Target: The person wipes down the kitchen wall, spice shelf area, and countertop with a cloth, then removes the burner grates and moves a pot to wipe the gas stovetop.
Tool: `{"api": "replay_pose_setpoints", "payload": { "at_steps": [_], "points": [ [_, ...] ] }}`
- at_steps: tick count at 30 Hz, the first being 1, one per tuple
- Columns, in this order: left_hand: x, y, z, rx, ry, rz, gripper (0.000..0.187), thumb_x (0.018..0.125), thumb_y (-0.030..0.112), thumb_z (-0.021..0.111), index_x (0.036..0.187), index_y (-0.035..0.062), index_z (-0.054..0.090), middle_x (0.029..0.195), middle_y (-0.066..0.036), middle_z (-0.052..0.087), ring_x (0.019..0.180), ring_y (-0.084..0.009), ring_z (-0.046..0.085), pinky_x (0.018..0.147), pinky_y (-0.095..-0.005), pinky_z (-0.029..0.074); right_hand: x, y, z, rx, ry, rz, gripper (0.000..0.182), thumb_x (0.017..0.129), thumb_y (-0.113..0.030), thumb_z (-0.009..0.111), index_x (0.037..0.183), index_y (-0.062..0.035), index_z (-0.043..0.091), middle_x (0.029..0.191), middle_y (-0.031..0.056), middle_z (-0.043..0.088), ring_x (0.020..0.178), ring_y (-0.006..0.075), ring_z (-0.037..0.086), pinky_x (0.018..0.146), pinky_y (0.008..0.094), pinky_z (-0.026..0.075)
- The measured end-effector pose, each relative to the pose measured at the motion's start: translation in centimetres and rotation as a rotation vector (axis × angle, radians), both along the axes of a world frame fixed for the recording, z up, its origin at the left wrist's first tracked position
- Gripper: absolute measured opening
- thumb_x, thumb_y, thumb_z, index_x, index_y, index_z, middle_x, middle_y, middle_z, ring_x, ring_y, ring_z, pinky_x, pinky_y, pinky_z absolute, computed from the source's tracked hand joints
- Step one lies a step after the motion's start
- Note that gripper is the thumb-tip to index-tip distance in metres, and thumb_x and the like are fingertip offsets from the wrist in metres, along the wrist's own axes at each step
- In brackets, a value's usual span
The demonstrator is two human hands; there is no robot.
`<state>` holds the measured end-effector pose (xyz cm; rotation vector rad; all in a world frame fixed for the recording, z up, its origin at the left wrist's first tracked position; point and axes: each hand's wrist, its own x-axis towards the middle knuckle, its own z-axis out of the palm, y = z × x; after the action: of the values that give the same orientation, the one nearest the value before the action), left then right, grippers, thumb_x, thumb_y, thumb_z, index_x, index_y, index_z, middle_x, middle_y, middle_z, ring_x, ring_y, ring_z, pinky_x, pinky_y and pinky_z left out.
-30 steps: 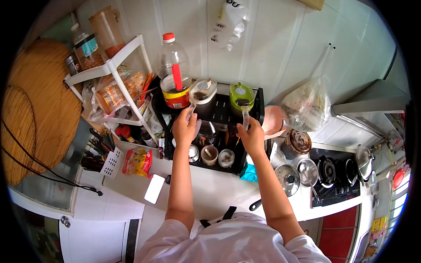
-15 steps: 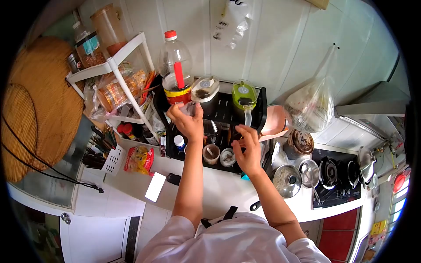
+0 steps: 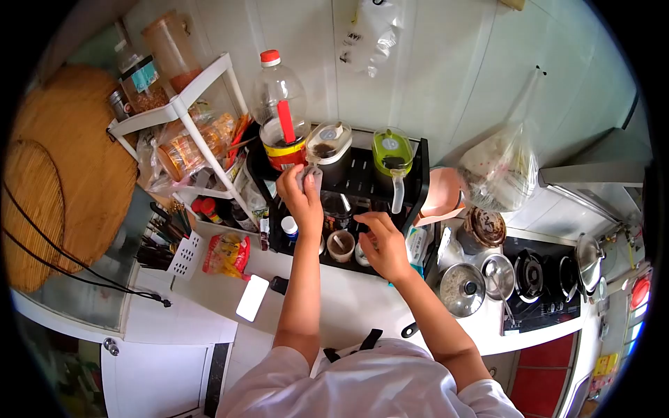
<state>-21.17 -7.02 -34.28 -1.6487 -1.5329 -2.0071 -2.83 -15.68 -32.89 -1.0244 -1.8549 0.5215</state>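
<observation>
Pinching a grey cloth (image 3: 313,175) between thumb and fingers, the left hand (image 3: 300,200) hides part of it, and whether the cloth touches the white-lidded container (image 3: 330,145) just beyond is hard to tell. The cloth sticks out at the far end of the grip, just right of and near the big plastic bottle (image 3: 281,104). Open, with fingers slightly bent and nothing visible in it, the right hand (image 3: 385,249) is in front of the lower level of the black rack (image 3: 360,169), partly covering a small white jar (image 3: 362,255) just right of the brown cup (image 3: 341,246); contact there cannot be made out. On the top level, farther right, sits the green-lidded container (image 3: 392,150), its clear handle pointing near. Dark lettering on the plastic bag (image 3: 373,38) on the wall is cut off at the top edge, and the bottle's yellow and red label is too small to read.
</observation>
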Motion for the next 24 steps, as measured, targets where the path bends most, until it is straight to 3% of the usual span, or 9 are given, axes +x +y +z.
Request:
{"api": "replay_pose_setpoints", "payload": {
  "at_steps": [4, 7, 9, 11, 13, 16, 19, 20, 24],
  "points": [
    [1.7, -2.2, -1.8, 0.091, -0.099, 0.187, 0.028, 0.093, 0.011, 0.060, 0.118, 0.0015, 0.052, 0.116, -0.018, 0.051, 0.108, -0.0355, 0.052, 0.093, -0.0449, 0.043, -0.2, 0.5, 0.3, -0.012, -0.021, 0.023, 0.034, 0.083, -0.001, 0.063, 0.116, -0.0072, 0.063, 0.112, 0.0100, 0.062, 0.075, 0.0263, 0.067, 0.067, 0.0341, 0.055],
    [4.5, -2.1, -2.7, 0.181, -0.044, -0.165, 0.032, 0.085, 0.010, 0.072, 0.108, 0.0030, 0.052, 0.112, -0.016, 0.054, 0.106, -0.0327, 0.053, 0.095, -0.0424, 0.042, 0.0, 0.2, -0.7, -0.091, -0.050, 0.049, 0.039, 0.082, 0.004, 0.063, 0.120, -0.0037, 0.061, 0.109, 0.0128, 0.061, 0.079, 0.0227, 0.066, 0.068, 0.0289, 0.055],
    [5.7, -0.9, -2.5, 0.205, 0.054, -0.240, 0.033, 0.079, 0.008, 0.077, 0.102, 0.0044, 0.053, 0.111, -0.015, 0.057, 0.107, -0.0331, 0.054, 0.094, -0.0420, 0.044, -0.2, 0.4, -1.7, -0.206, 0.049, 0.036, 0.042, 0.082, 0.004, 0.063, 0.123, -0.0037, 0.059, 0.106, 0.0123, 0.062, 0.079, 0.0206, 0.066, 0.068, 0.0291, 0.054],
    [5.5, -0.1, -1.9, 0.119, 0.201, -0.206, 0.029, 0.081, 0.008, 0.074, 0.105, 0.0061, 0.057, 0.114, -0.013, 0.057, 0.107, -0.0345, 0.056, 0.092, -0.0430, 0.045, -0.1, 0.2, -1.7, -0.247, 0.063, 0.006, 0.045, 0.081, 0.005, 0.062, 0.125, -0.0035, 0.057, 0.104, 0.0121, 0.063, 0.078, 0.0191, 0.065, 0.067, 0.0291, 0.054],
    [6.1, 0.3, -1.9, -0.114, 0.552, 0.011, 0.037, 0.083, 0.020, 0.069, 0.117, 0.0076, 0.060, 0.125, -0.010, 0.057, 0.121, -0.0321, 0.048, 0.100, -0.0480, 0.038, 0.8, 0.3, -1.7, -0.145, 0.010, 0.004, 0.045, 0.081, 0.006, 0.062, 0.124, -0.0031, 0.058, 0.103, 0.0119, 0.063, 0.076, 0.0191, 0.065, 0.067, 0.0288, 0.053],
    [6.6, -0.8, -2.2, -0.190, 0.567, 0.035, 0.046, 0.086, 0.028, 0.064, 0.123, 0.0030, 0.057, 0.128, -0.011, 0.056, 0.125, -0.0313, 0.046, 0.102, -0.0489, 0.035, 2.6, -0.1, -1.3, -0.079, 0.045, -0.001, 0.035, 0.081, 0.006, 0.062, 0.115, -0.0030, 0.063, 0.100, 0.0118, 0.064, 0.074, 0.0217, 0.066, 0.067, 0.0300, 0.053],
    [6.2, 0.7, -1.5, -0.287, 0.590, -0.036, 0.035, 0.088, 0.027, 0.061, 0.115, 0.0042, 0.063, 0.108, -0.010, 0.063, 0.108, -0.0305, 0.054, 0.096, -0.0477, 0.038, 3.6, -0.8, -0.8, -0.034, 0.169, -0.087, 0.026, 0.083, 0.007, 0.060, 0.106, -0.0028, 0.067, 0.097, 0.0124, 0.064, 0.071, 0.0241, 0.066, 0.065, 0.0304, 0.055],
    [6.4, 1.3, -1.5, -0.278, 0.599, 0.006, 0.030, 0.089, 0.026, 0.059, 0.109, 0.0050, 0.065, 0.099, -0.009, 0.063, 0.100, -0.0301, 0.055, 0.095, -0.0475, 0.038, 3.9, -0.3, -0.9, 0.027, 0.152, -0.148, 0.026, 0.083, 0.008, 0.061, 0.106, -0.0025, 0.066, 0.096, 0.0125, 0.064, 0.070, 0.0238, 0.066, 0.065, 0.0305, 0.055],
    [7.7, 0.4, -1.0, -0.398, 0.605, 0.087, 0.028, 0.089, 0.024, 0.060, 0.108, 0.0050, 0.064, 0.101, -0.010, 0.062, 0.101, -0.0306, 0.054, 0.096, -0.0469, 0.037, 4.8, 1.7, -0.3, 0.106, 0.142, -0.322, 0.034, 0.080, 0.005, 0.066, 0.113, -0.0040, 0.059, 0.093, 0.0107, 0.062, 0.065, 0.0202, 0.063, 0.061, 0.0307, 0.053]
  ]
}}
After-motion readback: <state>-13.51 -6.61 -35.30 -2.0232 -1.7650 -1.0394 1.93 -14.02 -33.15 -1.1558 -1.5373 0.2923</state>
